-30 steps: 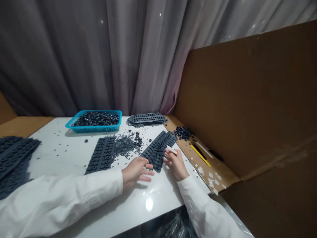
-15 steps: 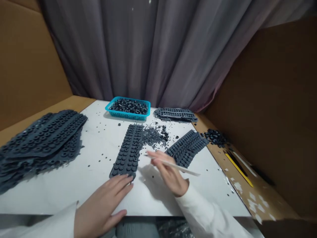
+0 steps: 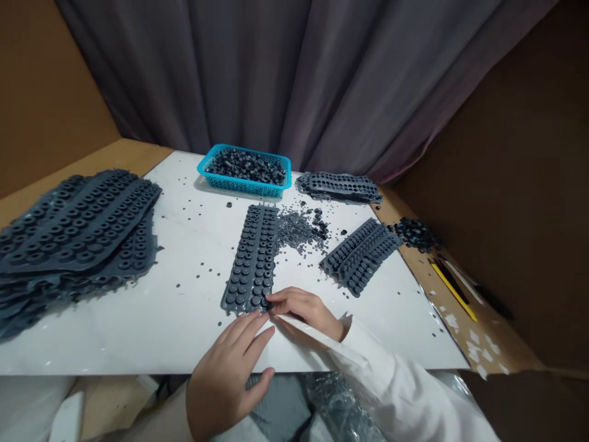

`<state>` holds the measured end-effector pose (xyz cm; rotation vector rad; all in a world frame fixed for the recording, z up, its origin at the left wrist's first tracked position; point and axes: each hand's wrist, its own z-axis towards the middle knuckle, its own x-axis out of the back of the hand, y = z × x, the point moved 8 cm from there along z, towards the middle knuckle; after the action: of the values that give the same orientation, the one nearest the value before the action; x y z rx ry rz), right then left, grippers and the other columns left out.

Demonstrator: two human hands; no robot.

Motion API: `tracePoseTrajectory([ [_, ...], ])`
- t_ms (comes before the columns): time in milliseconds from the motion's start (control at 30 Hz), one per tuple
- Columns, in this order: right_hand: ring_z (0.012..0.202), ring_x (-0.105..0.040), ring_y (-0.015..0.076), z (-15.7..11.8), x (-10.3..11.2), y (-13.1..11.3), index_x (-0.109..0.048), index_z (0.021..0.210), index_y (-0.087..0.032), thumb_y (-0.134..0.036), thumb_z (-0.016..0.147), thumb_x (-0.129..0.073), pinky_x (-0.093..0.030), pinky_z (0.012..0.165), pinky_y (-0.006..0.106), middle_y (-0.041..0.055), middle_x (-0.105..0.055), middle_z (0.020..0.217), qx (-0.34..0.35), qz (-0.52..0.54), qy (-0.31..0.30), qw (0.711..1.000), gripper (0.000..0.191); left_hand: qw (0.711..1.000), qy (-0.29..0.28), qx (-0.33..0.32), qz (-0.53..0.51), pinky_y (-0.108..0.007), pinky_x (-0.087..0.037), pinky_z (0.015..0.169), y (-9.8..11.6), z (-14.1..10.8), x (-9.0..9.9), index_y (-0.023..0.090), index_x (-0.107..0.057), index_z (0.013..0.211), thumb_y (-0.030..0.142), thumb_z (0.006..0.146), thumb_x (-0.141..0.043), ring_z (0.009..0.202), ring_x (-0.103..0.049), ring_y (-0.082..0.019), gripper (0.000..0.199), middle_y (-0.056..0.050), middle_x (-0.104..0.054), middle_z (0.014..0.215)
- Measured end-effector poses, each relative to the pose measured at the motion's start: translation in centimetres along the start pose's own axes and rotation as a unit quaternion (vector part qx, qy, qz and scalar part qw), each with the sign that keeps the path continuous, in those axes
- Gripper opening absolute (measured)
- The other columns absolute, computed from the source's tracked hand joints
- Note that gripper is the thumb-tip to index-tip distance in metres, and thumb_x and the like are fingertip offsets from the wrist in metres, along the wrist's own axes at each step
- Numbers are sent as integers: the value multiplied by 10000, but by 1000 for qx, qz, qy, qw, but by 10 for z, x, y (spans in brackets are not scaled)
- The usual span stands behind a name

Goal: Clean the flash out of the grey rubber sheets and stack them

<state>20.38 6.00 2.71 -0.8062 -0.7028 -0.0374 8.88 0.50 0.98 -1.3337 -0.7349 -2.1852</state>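
A dark rubber sheet with rows of round studs (image 3: 252, 258) lies upright in the middle of the white table. My left hand (image 3: 234, 362) rests with its fingertips at the sheet's near edge, fingers spread and thumb apart, holding nothing. My right hand (image 3: 306, 310) is closed on a thin white stick (image 3: 306, 329), its fingertips at the sheet's lower right corner. The stick's tip is hidden by the fingers. Just right of the sheet's upper part lies a scatter of tiny dark bits (image 3: 297, 230).
Stacked studded sheets (image 3: 87, 221) fill the left side. At the back are a blue basket (image 3: 243, 184) of dark pieces and perforated sheets (image 3: 340, 186). Another studded sheet (image 3: 361, 255) lies right, near a dark pile (image 3: 416, 234) and a yellow tool (image 3: 453, 290).
My right hand has come left and down to the sheet's near corner with the white stick. The view has shifted; my left hand stays at the sheet's near edge.
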Motion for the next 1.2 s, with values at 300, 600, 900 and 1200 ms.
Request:
tracePoseTrajectory([
  [300,983,-616,184,2,-4,-11,-589,917,-129,-179,908,-484,-545,845,310,162,-663,1081,76,-95,-29,992,116,1000,-8,5,-11,-460,-437,981,2,4,-1,146,-536,1200,244,786,-530,1240,-442,-287,425,-113,-517,1308],
  [600,956,-626,212,2,5,-19,-584,910,-122,-84,872,-514,-566,781,346,198,-639,1141,111,-282,38,952,88,1000,-13,9,-17,-463,-445,968,1,3,-2,137,-515,1239,279,787,-532,1232,-448,-304,474,-118,-507,1323],
  [900,1023,-644,197,1,24,10,-602,896,-177,-204,877,-548,-547,834,326,132,-688,1054,-98,14,106,989,62,999,-15,24,-33,-456,-411,1015,0,2,0,166,-537,1195,220,782,-522,1277,-402,-290,417,-99,-488,1344],
  [1200,1068,-596,182,4,0,5,-608,881,-161,-211,876,-556,-534,886,324,139,-680,1064,-48,52,7,997,73,998,-12,39,-48,-486,-405,1003,0,5,0,152,-515,1206,216,739,-544,1239,-434,-299,472,-126,-477,1339],
])
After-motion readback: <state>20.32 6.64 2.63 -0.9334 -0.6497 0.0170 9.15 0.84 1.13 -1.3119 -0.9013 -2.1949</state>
